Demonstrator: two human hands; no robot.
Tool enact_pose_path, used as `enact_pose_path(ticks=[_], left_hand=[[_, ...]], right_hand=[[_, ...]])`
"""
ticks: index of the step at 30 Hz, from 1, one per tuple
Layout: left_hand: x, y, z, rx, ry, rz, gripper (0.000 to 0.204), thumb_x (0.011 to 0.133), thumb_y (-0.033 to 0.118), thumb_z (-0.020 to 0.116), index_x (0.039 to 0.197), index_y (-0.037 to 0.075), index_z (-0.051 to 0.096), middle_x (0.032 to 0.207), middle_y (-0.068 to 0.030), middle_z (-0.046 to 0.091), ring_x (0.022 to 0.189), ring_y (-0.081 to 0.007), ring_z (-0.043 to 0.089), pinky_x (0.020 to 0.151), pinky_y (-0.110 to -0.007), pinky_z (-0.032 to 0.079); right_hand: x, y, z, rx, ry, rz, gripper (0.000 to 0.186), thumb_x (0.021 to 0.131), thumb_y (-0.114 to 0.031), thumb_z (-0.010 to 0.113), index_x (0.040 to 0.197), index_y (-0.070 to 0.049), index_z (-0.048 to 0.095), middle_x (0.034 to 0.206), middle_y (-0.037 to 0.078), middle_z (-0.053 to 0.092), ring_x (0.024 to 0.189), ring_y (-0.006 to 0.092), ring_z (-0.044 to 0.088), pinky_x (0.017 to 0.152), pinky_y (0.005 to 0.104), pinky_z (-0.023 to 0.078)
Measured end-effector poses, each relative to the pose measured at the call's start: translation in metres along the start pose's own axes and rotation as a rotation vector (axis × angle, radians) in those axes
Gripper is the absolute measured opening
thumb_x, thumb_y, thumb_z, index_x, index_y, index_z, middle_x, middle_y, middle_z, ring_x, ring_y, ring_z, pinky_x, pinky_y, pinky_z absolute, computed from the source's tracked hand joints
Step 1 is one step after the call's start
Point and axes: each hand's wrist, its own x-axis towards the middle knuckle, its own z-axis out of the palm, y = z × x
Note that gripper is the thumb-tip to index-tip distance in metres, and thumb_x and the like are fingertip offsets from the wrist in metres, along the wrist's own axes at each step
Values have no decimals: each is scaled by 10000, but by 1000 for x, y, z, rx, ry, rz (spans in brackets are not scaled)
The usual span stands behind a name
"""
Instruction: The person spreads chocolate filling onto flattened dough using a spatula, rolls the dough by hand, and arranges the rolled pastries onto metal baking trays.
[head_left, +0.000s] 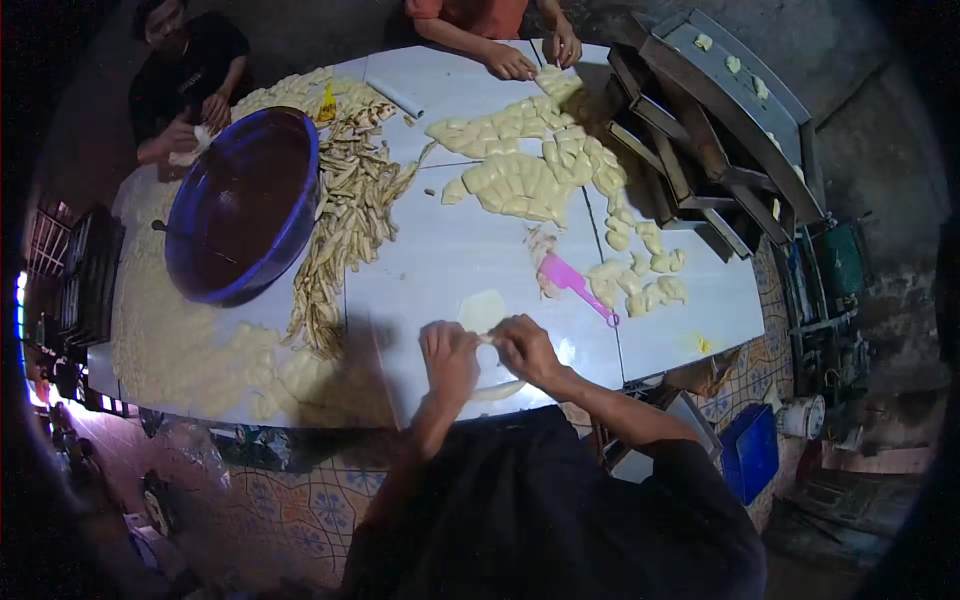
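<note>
A thin, pale piece of flattened dough (482,308) lies on the white table in front of me. My left hand (450,355) and my right hand (528,348) meet at its near edge, their fingers closed on the dough from both sides. Just nearer to me, by the table edge, rests a smooth pale dough strip (497,391). Beyond my right hand a pink plastic scraper (570,275) with a ringed handle lies flat. Several plump dough pieces (515,185) sit in a cluster farther back.
A large blue basin (312,150) holding brown filling stands at left, beside piled brownish-yellow strips (345,210). Pale dough pieces (160,330) cover the left side. Dark metal trays (690,150) are stacked at far right. Two people work across the table (420,270), one (490,50) handling dough.
</note>
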Motion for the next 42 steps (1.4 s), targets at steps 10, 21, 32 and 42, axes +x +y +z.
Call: enact_pose_path(ticks=[10,21,32,42], left_hand=[[19,13,-10,41,-63,-14,399,809,5,654,1207,31,673,1125,-117,582,1169,-352,465,1007,-508,336],[-2,-3,-3,168,-457,-134,645,1016,289,482,1511,-97,335,1626,-353,144,1534,-491,90,1188,-665,119],[83,-54,23,-314,-312,-246,782,940,172,655,1566,-38,236,1491,-194,517,1434,-402,391,1187,-503,253],[8,-3,-37,-648,-409,-424,670,867,-92,668,1490,19,449,1248,-189,688,1178,-293,650,989,-374,511]], right_hand=[[10,7,-10,-220,7,-230,253,810,42,635,1059,5,656,1103,185,613,1005,384,603,876,455,524],[0,11,7,-473,-174,96,586,1012,-327,525,1444,57,437,1576,289,328,1476,446,311,1145,575,330],[88,54,-12,-210,28,-15,421,1006,-262,526,1304,27,600,1353,315,546,1274,477,520,1058,509,449],[21,-1,-38,259,-356,109,374,831,47,613,1196,-8,677,1189,182,687,1101,364,629,975,441,510]])
